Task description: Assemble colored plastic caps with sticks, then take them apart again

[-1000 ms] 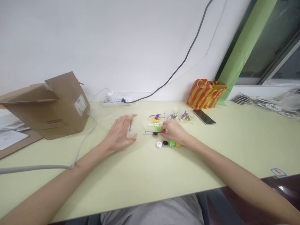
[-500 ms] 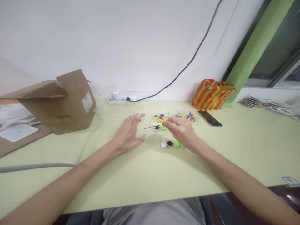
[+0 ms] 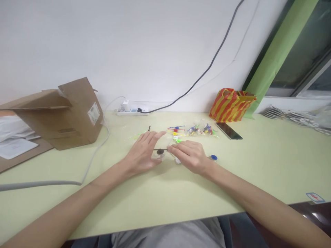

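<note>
Now the right hand [image 3: 190, 156] has drawn in beside the left hand [image 3: 143, 154], pinching a thin black stick [image 3: 160, 150] that bridges the two at the table's centre; the row of small caps seen earlier is hidden beneath it. The left hand lies flat, fingers released; at 10 o'clock, the cardboard box [image 3: 64, 115] bears a white label [image 3: 93, 113], its writing too small to read.

Small discs [image 3: 178, 161] mostly hidden under the right hand [image 3: 190, 156]
</note>
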`<state>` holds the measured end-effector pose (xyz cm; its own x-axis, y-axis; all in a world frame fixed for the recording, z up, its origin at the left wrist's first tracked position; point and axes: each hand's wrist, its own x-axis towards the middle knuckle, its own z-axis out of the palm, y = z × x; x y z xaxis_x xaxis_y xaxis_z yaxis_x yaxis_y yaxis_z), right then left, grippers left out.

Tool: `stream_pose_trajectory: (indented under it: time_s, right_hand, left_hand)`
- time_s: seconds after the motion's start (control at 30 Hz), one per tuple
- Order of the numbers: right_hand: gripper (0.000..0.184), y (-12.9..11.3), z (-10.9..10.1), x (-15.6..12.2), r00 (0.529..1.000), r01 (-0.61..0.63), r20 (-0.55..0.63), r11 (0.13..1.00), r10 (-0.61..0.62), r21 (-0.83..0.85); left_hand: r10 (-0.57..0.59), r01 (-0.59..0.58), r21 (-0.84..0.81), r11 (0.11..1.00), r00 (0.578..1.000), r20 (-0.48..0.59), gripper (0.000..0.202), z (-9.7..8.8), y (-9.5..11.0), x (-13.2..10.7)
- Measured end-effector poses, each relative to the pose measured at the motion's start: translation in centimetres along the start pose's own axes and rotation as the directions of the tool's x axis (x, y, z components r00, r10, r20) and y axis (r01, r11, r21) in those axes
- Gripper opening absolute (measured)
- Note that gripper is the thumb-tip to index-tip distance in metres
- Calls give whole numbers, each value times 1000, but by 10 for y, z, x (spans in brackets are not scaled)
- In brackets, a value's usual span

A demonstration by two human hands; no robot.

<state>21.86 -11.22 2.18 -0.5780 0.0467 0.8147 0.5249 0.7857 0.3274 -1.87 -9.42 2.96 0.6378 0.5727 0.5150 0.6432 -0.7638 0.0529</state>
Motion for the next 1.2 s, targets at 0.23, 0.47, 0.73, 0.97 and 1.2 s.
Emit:
stream_pose_trajectory:
  time_s: [0.23,0.47,0.73,0.97,1.2]
  right_hand:
    - [20,1,14,1,993,-119,21,992,118,49]
    - [17,56,-4,-15,690,-657,388,754,611,-19]
    - [18,63,-4,-21,404,-608,682,736,609,-297]
    - [23,58,-17,-16,768,-585,324,811,552,5]
    - [17,25,-4,0,843,-528,79,787,533,321]
  left_hand:
    - [45,-46,-36,998,998,-33,69,4,11,0]
    - [-161,160,-27,987,986,-48,71,9,-27,-3]
    - [-216,215,-31,976,976,-12,74,8,-35,-3]
    - [-220,221,-32,975,975,37,75,9,-30,-1]
    - [-151,152,-98,984,988,16,75,8,-15,0]
